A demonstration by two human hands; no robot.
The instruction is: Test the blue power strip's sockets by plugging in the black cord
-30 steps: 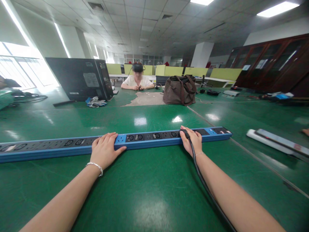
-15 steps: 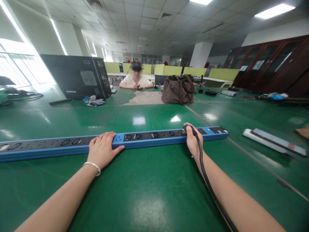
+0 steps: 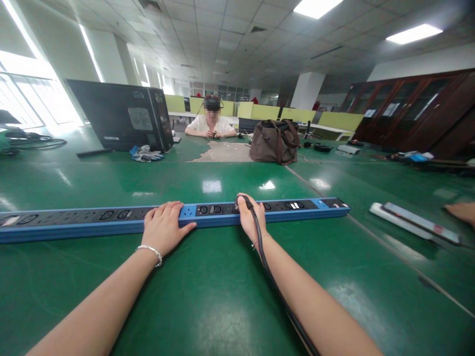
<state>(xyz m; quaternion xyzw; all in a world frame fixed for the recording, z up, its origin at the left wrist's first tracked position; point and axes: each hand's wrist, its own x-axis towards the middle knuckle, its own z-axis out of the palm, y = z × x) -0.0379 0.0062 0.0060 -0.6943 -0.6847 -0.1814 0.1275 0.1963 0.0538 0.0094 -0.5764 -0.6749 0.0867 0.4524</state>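
Observation:
A long blue power strip [image 3: 297, 216] with black and blue sockets lies across the green table. My left hand [image 3: 166, 227] rests flat over its middle, fingers on the top face and thumb stretched to the right beside a blue socket. My right hand [image 3: 252, 217] is closed round a black plug [image 3: 243, 199] at the strip, right of my left hand. The plug's front end is hidden by my fingers. A black cable [image 3: 265, 262] runs from the plug down along my right forearm.
Beyond the strip stand a black computer case [image 3: 118, 116], gloves [image 3: 146, 154] and a brown bag [image 3: 274, 141]. A person [image 3: 211, 121] sits across the green table [image 3: 208, 306]. To the right lies a white power strip [image 3: 401, 222], with part of another hand [image 3: 461, 211] near it.
My right hand has moved left along the blue strip with the plug and cable, closer to my left hand. My left hand stays on the strip. The view has shifted slightly.

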